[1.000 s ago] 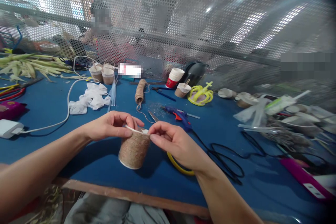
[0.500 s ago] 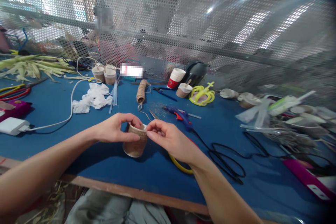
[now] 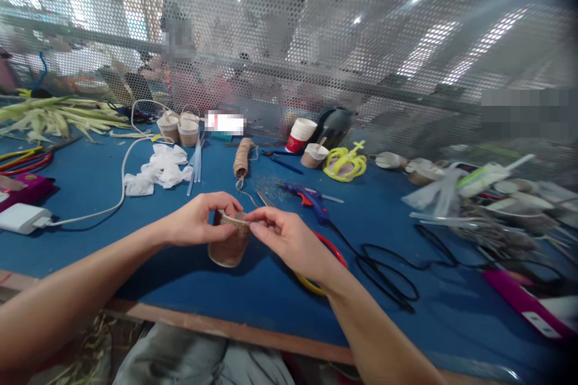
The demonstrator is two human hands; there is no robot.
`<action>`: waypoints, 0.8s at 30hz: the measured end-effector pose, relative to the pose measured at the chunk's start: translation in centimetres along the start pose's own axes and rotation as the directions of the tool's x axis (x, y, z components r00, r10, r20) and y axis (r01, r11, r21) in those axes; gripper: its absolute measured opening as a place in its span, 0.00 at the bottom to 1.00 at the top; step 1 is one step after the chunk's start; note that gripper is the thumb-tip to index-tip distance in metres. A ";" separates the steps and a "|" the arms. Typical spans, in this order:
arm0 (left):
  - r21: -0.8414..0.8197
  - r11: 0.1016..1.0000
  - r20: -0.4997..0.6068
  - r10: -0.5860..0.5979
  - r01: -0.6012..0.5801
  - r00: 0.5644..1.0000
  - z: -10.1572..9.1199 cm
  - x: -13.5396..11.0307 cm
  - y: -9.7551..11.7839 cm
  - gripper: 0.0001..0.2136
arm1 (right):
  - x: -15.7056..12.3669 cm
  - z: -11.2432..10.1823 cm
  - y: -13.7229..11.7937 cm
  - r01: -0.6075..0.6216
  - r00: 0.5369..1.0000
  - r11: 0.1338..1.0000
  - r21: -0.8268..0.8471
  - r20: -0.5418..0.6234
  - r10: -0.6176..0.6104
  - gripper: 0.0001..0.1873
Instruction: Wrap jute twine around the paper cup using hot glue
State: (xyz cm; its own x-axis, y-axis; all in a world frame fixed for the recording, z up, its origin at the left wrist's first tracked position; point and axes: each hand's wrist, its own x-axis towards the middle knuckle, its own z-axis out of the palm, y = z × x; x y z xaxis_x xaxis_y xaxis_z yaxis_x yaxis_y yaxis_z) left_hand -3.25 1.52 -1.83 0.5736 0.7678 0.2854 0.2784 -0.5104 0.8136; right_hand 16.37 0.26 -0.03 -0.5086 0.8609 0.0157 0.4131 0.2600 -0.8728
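Note:
Held a little above the table is a small cup (image 3: 228,248) covered in brown twine, slightly tilted. My left hand (image 3: 205,219) grips its rim, thumb outside and fingers reaching in. On the rim's right side, my right hand (image 3: 286,240) pinches with thumb and forefinger; whether it holds the rim itself or a strand there is too small to tell. Scissors with red and yellow handles (image 3: 336,251) lie partly hidden under my right hand. A spool of twine (image 3: 242,159) rests beyond the cup, its loose end trailing toward me.
A blue glue gun (image 3: 311,201) with a black cord lies right of centre. Behind it stand paper cups (image 3: 301,134), a twine-wrapped cup (image 3: 315,155) and a yellow crown-shaped piece (image 3: 344,162). White crumpled material (image 3: 158,169) and clear sticks (image 3: 195,167) lie left. A perforated screen (image 3: 271,60) rises behind.
The cup and my right hand have shifted slightly left. A white patch at the rim beside my right fingertips no longer shows, and more of the red scissors handle is visible.

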 end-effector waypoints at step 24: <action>-0.078 0.991 0.039 -0.103 0.105 0.994 -0.5 0.0 0.3 0.03 | 0.2 0.6 0.2 0.037 0.999 0.999 -0.032 -0.024 -0.037 0.07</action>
State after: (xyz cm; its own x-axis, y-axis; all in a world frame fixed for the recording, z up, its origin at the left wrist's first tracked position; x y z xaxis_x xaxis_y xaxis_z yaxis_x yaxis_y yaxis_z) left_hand -3.57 1.62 -1.31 0.5717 0.8004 0.1804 0.2766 -0.3949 0.8761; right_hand 15.93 0.19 -0.47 -0.5057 0.8607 0.0598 0.4179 0.3050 -0.8558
